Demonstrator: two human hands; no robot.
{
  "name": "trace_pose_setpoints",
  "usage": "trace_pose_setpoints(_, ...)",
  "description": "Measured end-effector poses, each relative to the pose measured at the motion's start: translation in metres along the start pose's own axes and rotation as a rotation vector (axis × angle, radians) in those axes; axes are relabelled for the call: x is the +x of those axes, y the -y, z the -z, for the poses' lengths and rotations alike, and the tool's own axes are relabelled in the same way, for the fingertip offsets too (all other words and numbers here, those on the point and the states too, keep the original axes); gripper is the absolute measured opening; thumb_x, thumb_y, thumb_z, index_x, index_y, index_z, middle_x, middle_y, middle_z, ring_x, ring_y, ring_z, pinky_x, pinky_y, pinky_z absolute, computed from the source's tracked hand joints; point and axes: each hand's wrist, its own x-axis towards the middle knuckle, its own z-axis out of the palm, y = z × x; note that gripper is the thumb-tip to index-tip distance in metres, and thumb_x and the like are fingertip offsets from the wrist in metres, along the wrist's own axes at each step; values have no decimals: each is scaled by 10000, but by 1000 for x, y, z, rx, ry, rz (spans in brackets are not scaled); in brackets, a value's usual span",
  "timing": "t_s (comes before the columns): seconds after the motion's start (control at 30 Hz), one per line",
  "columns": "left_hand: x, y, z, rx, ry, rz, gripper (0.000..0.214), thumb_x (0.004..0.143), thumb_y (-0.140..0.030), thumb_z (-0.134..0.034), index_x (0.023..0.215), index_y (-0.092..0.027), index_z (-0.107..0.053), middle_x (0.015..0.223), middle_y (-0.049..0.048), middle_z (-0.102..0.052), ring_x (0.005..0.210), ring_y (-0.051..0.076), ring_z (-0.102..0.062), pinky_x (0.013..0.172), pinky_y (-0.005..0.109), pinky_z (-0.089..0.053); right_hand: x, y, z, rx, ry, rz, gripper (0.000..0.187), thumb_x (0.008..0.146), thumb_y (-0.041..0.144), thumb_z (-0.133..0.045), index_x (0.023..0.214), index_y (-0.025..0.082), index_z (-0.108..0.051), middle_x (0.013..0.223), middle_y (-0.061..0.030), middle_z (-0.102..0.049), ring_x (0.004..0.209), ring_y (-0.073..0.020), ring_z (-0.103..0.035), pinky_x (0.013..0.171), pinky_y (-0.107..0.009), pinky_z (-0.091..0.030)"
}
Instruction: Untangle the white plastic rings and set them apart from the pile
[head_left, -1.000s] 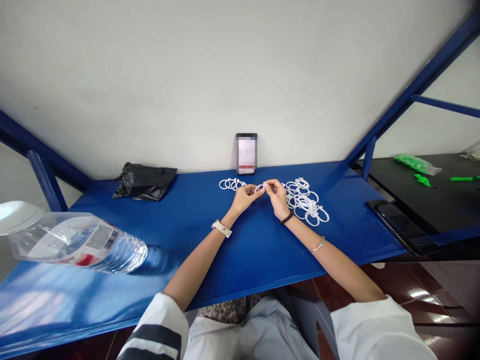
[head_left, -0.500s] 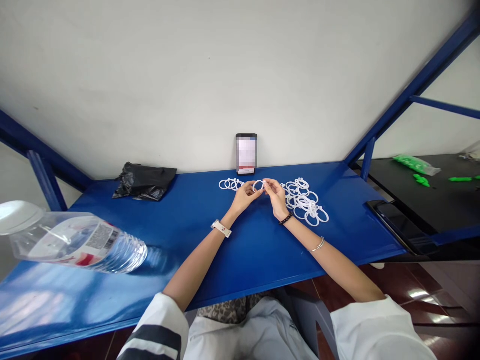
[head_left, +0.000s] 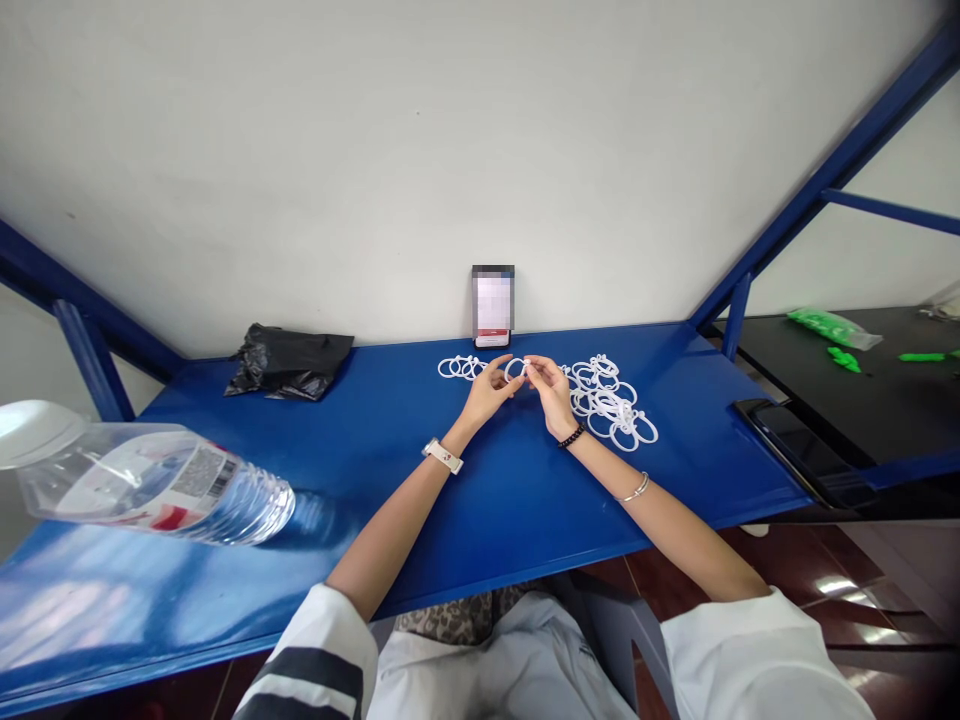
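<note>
A white plastic curtain ring [head_left: 514, 370] is held up between my two hands, above the blue table. My left hand [head_left: 487, 392] has its thumb and fingers closed on the ring's left side. On the other side, my right hand [head_left: 551, 393] pinches the ring near its small knob. Just right of my right hand lies a loose pile of similar white rings [head_left: 611, 402]. Several more rings [head_left: 457, 367] lie in an overlapping row beyond my left hand, partly hidden by it.
A phone [head_left: 493, 306] leans upright against the wall. A black plastic bag [head_left: 291, 362] lies at the back left, and a large clear bottle [head_left: 180, 484] stands at the left. On the blue table's [head_left: 517, 510] right edge rests a dark phone-like object [head_left: 780, 450]; green items [head_left: 832, 328] lie beyond.
My left hand's fingers have shifted slightly on the ring. Both hands stay in nearly the same place, and the pile and row of rings look unchanged.
</note>
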Motion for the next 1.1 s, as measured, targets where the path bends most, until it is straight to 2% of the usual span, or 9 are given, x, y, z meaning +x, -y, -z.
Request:
trace_pose_setpoints(0.37,0,1,-1,3,6,-9,522,747,-411,-714,1160,-146,-535,721,-13,-582,637,101,-577,625,236,-460,-1,2,-1,10,53,24,303,774,464,-667,966,231,-649,1004,-53,-670,922,-205,-617,799,-333,-504)
trace_pose_setpoints(0.6,0,0,0,23,36,-12,481,749,-453,-700,1089,-149,-547,675,-19,-588,576,92,-546,567,228,-423,-2,3,-1,35,55,10,303,769,476,-667,949,232,-662,959,-50,-671,893,-209,-607,761,-334,-495)
trace_pose_setpoints(0.9,-2,-4,-2,49,22,-16,414,713,-483,-718,859,-163,-498,652,-31,-564,563,76,-495,559,220,-372,-1,3,-1,39,47,-20,286,764,459,-662,921,224,-625,873,-34,-639,800,-177,-592,679,-298,-461)
trace_pose_setpoints(1.1,-5,-11,-4,100,-4,-18,410,700,-477,-726,781,-177,-459,621,-48,-535,543,72,-473,546,217,-336,-2,4,-2,84,50,-70,244,749,418,-667,896,224,-646,829,-14,-618,724,-150,-559,652,-284,-436)
